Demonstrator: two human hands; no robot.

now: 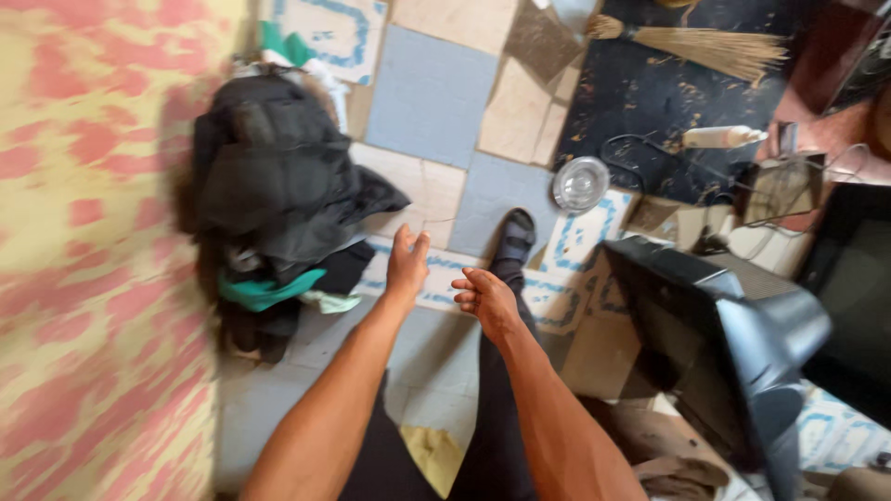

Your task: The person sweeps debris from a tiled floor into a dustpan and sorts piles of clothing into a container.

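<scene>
Landmark: the heap of clothes (278, 195) on the tiled floor (432, 93).
Hands: left hand (406, 264) and right hand (487, 299), both empty, just right of the heap.
Foot: sandalled foot (513, 243) right of the hands.
Lid: round lid (581, 183) further right.
Broom: broom (705, 44) far right, beyond the lid.
Monitor: monitor (724, 343) right and nearer.

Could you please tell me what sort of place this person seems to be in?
Probably a lived-in room of a home: a patchwork tiled floor, a pile of clothes, a straw broom. Both hands, left hand and right hand, are empty.

Black jacket (278, 176); blue-patterned floor tiles (429, 93)
</scene>
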